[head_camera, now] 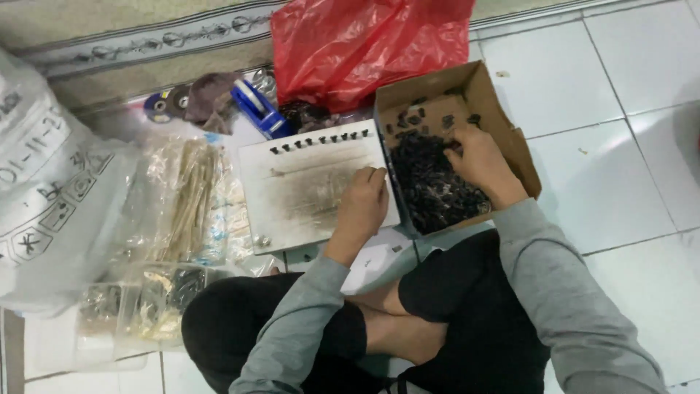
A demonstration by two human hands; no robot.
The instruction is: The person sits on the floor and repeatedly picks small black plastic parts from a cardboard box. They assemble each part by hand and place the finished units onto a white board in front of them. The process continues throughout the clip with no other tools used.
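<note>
1. Nearest the camera are the person's crossed legs in dark trousers and grey sleeves, seated on the white tiled floor.
2. The left hand rests loosely curled on the near right corner of the white board, fingers bent under; whether it holds anything I cannot tell.
3. Just right of the board, touching its edge, sits the cardboard box, filled with small dark parts.
4. The right hand is inside the box, fingers curled down into the parts.
5. Along the board's far edge stands a row of dark pieces.
6. Left of the board lie clear plastic bags and a large white sack.
7. Beyond the board are a blue tape dispenser and a red plastic bag.
</note>
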